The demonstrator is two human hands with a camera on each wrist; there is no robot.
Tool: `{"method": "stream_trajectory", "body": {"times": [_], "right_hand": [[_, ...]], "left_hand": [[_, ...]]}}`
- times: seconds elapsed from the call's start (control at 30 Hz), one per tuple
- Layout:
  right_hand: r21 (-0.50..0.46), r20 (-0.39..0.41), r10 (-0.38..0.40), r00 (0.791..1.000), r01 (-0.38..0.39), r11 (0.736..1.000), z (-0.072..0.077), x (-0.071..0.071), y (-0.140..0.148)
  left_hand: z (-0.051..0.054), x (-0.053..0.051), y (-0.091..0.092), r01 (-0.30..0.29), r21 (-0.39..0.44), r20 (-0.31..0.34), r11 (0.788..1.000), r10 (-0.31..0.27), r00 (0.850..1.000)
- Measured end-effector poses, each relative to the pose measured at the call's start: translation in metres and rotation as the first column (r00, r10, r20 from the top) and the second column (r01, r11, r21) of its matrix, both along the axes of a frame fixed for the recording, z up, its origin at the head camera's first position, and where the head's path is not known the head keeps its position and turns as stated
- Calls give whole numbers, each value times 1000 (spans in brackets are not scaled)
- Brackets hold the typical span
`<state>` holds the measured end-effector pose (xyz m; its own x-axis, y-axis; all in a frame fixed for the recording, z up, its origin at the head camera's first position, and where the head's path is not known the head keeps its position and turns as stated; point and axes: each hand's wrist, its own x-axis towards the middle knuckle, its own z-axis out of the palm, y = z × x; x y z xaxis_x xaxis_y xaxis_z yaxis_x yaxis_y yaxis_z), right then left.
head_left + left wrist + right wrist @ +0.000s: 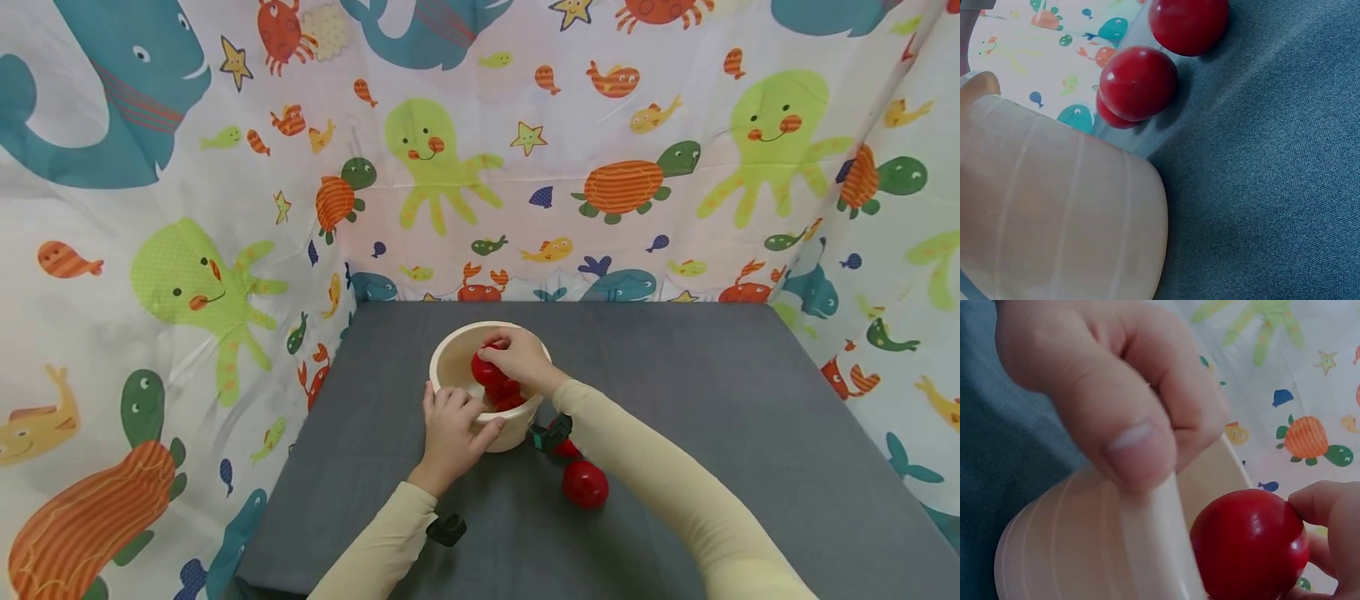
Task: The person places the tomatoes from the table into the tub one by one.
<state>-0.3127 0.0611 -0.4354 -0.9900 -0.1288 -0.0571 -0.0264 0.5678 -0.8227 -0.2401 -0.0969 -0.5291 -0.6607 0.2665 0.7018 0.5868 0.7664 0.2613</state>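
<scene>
A cream ribbed tub [517, 431] stands upright on the dark grey table. My left hand [452, 427] grips its near rim, with the thumb on the outer wall; in the right wrist view the left hand [1116, 394] appears close up over that rim. My right hand [521, 360] reaches over the tub's right side and holds a glossy red ball [1250, 544] by the fingertips, inside the opening. More red balls [510, 402] lie under it in the tub, partly hidden. Outside, near the right forearm, one red ball [585, 485] rests on the table.
Another red ball [567, 448] sits beside the tub, partly covered by the right wrist's camera [551, 433]. The left wrist view shows red balls [1139, 83] near the tub wall. A sea-animal curtain [525, 125] borders the grey tabletop [697, 383] at the back and sides.
</scene>
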Motion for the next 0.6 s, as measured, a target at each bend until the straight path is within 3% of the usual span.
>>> {"method": "stream_trajectory", "body": {"times": [0.6], "right_hand": [[62,20,-6,1000,5,998,-14,4,-5]], "left_hand": [[0,4,-3,-8,-15,28,1000,8,1000]]}}
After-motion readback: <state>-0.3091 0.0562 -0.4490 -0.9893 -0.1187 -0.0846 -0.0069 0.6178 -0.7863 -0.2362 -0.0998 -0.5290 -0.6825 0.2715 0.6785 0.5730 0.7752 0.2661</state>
